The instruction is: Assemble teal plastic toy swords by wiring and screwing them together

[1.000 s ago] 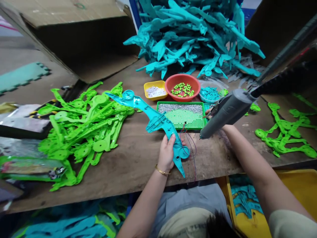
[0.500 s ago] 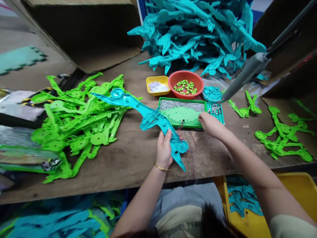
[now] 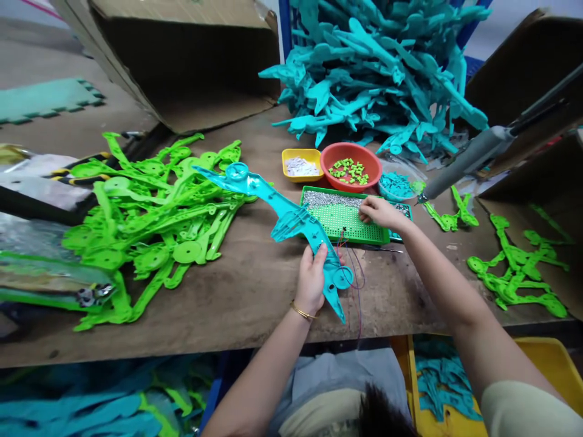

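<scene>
My left hand (image 3: 313, 278) is wrapped around a long turquoise plastic shell (image 3: 291, 220), with the thumb on top. The shell slants across the bench; its round socket and pointed tip are near my wrist. Thin red and dark wires (image 3: 362, 273) trail from beside it toward the bench edge. Over the green perforated tray (image 3: 332, 222), my right hand (image 3: 379, 212) has its fingers curled and pinched together. Anything between those fingertips is too small to make out. Small silvery metal pieces (image 3: 328, 199), probably screws, lie along the tray's far side.
Green plastic parts (image 3: 168, 224) are heaped at left, with more (image 3: 519, 261) at right. Behind the tray stand a yellow dish (image 3: 302, 176), a red bowl (image 3: 325, 159) and a bowl of turquoise pieces (image 3: 395, 184). A grey powered screwdriver (image 3: 469, 161) hangs at right. Turquoise shells (image 3: 373, 73) pile up behind.
My right hand has moved left from the tray's right edge to over its holes, fingers still pinched. The left hand keeps its hold on the shell. The whole view has shifted slightly.
</scene>
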### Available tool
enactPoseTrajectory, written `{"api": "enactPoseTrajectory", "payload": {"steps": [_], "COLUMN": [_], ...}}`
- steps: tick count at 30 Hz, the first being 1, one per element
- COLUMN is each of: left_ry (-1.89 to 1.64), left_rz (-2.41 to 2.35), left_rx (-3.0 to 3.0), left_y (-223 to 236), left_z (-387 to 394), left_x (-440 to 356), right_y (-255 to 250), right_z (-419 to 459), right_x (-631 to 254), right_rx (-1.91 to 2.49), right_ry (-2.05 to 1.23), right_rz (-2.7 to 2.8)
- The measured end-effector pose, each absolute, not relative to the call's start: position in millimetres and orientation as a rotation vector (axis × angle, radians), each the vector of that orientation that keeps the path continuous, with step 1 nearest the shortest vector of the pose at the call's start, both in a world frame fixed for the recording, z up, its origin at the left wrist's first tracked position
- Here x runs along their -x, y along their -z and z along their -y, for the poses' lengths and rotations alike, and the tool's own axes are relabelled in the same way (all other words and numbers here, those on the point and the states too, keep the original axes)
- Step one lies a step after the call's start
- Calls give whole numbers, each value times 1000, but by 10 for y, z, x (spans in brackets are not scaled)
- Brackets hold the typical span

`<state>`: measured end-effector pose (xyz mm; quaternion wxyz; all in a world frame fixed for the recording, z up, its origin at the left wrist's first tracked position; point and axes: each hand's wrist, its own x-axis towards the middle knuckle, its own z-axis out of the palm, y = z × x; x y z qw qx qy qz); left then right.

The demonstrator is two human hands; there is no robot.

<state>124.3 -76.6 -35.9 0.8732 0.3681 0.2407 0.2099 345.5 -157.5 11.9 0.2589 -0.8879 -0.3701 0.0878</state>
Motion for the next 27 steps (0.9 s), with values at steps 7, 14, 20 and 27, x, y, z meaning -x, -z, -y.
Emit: {"api": "enactPoseTrajectory", "payload": {"steps": [7, 14, 20, 27], "left_ry": [-451, -659, -650, -674], "left_rz": [-513, -517, -493, -516], "left_rx": [-713, -798, -798, -962], "left_y": [397, 542, 580, 559], "left_z": [790, 794, 806, 808], "left_x": [-1238, -1278, -1288, -1273], "right_y": [-179, -39, 80, 52], "right_z": [1577, 1599, 1606, 1488], "right_x": [-2598, -2068, -2177, -2203], "right_rx": [2074, 1900, 1923, 1998], "right_ry": [-161, 489, 637, -46], "right_rz": [1043, 1688, 1857, 1483]}}
